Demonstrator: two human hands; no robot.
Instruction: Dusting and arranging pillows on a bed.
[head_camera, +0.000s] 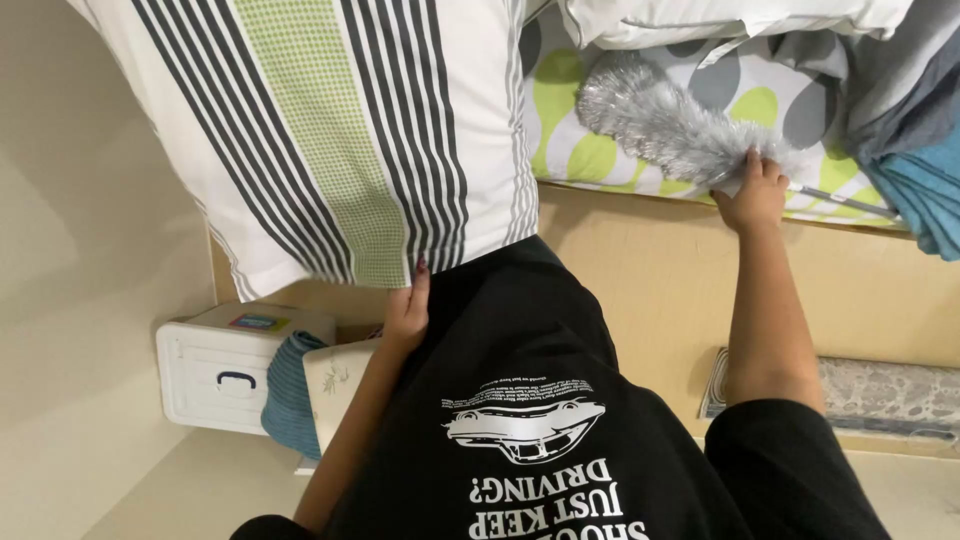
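step in hand, as i judge it: dusting along the edge of the bed while the pillow is kept lifted out of the way. my left hand (405, 310) has its grip closed on the lower corner of the striped pillow (340, 130), thumb and fingers pinching the fabric, and the pillow hangs upright in front of me, clear of the bedding. my right hand (752, 195) has its grip wrapped around the handle end of the feather duster (665, 125); a thin metal rod of the handle sticks out past my knuckles toward the folded blue cloth (925, 195). the duster's head lies on the spotted bedsheet (570, 150), near the mattress edge and just beside the pillow's right side, apart from it as far as i can tell. condition of the duster: silver-grey, fluffy, long tapered head, fibres full and even, no visible clumping. the pillow is white with dark grey stripes and a green checked band, cover smooth. the next move, in my judgement, calls for a light sweep of the duster across the sheet while the left grip keeps the pillow raised; a firm hold on the corner is needed, since the pillow's weight hangs from that one pinch. the wooden bed frame (650, 260) sits below the sheet.
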